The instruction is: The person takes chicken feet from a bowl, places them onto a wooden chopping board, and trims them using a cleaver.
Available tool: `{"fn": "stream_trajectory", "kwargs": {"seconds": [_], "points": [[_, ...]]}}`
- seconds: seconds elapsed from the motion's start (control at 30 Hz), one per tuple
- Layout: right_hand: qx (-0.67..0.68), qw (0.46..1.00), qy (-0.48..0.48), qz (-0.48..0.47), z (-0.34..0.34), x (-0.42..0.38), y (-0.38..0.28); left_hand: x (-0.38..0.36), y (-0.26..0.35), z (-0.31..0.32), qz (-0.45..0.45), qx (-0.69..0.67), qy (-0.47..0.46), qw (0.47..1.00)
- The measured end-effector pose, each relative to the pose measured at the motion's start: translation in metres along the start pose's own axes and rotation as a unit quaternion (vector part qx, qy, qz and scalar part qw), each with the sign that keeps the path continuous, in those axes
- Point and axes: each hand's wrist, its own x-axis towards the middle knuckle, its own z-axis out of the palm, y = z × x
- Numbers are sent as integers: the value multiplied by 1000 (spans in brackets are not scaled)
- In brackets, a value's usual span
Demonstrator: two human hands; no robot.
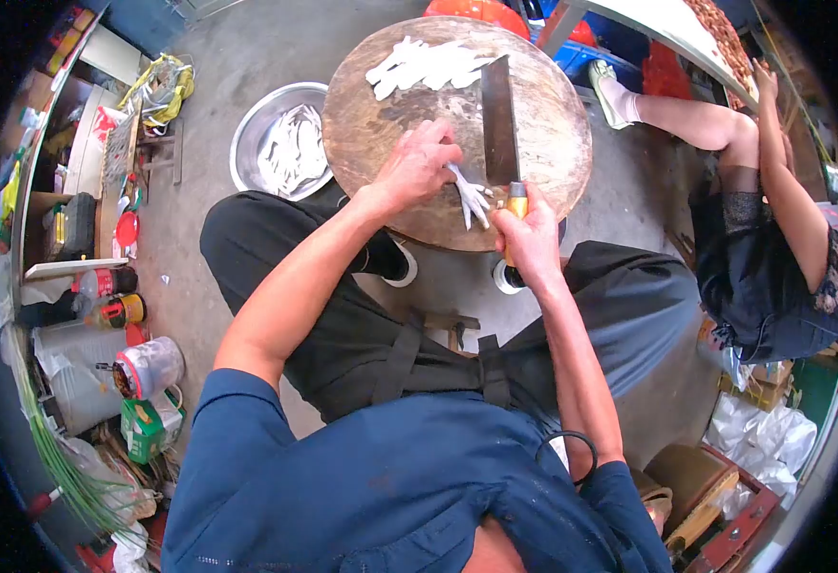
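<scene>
My left hand (419, 164) is closed on a pale chicken foot (470, 202), whose toes spread toward me over the near edge of the round wooden chopping block (371, 143). In my right hand (531, 234) is the yellow-and-dark handle of a cleaver (500, 129). Its long dark blade points away from me above the block, to the right of the chicken foot. A pile of whitish pieces (424, 67), apparently more chicken feet, lies at the block's far side. Left of the block, a metal basin (243, 153) holds several more pale pieces.
At the right sits another person (773, 277), one foot near the block, beside a raised table (667, 29) with reddish-brown items. Shelves (65, 277) with bottles and boxes line the left side. Red bags (476, 13) stand behind the block.
</scene>
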Motion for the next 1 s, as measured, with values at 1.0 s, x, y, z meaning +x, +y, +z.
{"fn": "stream_trajectory", "kwargs": {"seconds": [1.0], "points": [[30, 998, 10, 49, -26, 6, -5, 1, 0, 6, 13, -4, -28, 1000]]}}
